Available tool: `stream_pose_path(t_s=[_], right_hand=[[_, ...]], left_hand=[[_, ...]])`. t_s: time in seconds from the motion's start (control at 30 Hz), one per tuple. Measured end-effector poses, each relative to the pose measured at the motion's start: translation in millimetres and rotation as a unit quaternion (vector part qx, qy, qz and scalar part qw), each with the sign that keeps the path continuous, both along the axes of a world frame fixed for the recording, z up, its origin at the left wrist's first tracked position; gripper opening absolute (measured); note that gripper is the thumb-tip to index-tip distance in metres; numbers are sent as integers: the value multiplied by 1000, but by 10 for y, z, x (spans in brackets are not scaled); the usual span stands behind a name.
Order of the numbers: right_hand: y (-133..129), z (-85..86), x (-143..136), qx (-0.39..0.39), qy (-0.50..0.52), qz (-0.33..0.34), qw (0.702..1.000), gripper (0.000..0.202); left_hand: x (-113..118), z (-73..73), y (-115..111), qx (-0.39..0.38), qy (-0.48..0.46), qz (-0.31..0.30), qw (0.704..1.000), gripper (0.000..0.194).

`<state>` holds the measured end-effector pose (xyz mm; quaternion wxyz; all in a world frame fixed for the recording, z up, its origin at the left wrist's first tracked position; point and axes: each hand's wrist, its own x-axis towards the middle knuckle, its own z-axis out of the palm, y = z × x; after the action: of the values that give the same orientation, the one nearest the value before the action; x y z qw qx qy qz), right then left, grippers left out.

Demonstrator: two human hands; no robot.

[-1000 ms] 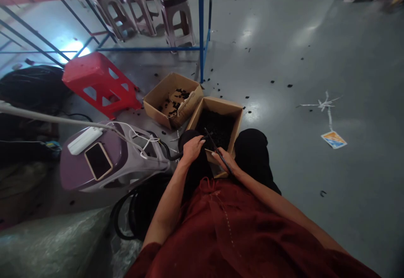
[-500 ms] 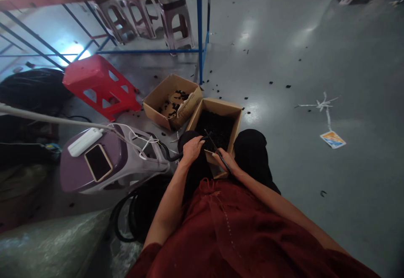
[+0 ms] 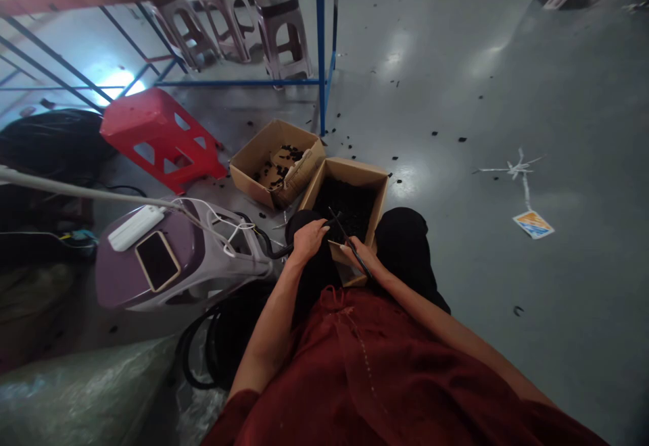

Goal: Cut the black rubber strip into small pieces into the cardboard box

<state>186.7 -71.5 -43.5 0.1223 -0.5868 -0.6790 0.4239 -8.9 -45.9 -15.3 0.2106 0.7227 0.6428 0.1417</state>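
My left hand [image 3: 308, 242] is closed round a black strip [image 3: 278, 253], which trails away to the left beside the stool. The strip's end pokes out past my fingers over the open cardboard box [image 3: 379, 211] between my knees. In my right hand [image 3: 363, 254] is a long thin dark tool [image 3: 355, 249], its narrow pointed end aimed up and left toward that strip end. Whether it has a second blade I cannot tell. Small black pieces [image 3: 349, 199] fill much of the box below both hands.
A second cardboard box [image 3: 253, 186] with some black pieces stands at the far left of the first. Left are a purple-topped stool [image 3: 114, 277] bearing a phone [image 3: 157, 261] and white power strip [image 3: 136, 228], and a red stool [image 3: 139, 118]. Black scraps dot the floor.
The strip's end by my left hand looks slightly shifted to the right. Both hands stay almost in place with the same grips.
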Motion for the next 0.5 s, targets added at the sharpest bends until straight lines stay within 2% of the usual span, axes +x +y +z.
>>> stream_pose_path(t_s=[0.33, 0.5], right_hand=[[48, 12, 26, 6, 28, 3, 1000, 30], [50, -21, 19, 35, 53, -36, 997, 30]], left_hand=[[2, -4, -5, -5, 0, 9, 1000, 32], [11, -7, 8, -7, 5, 11, 1000, 33]])
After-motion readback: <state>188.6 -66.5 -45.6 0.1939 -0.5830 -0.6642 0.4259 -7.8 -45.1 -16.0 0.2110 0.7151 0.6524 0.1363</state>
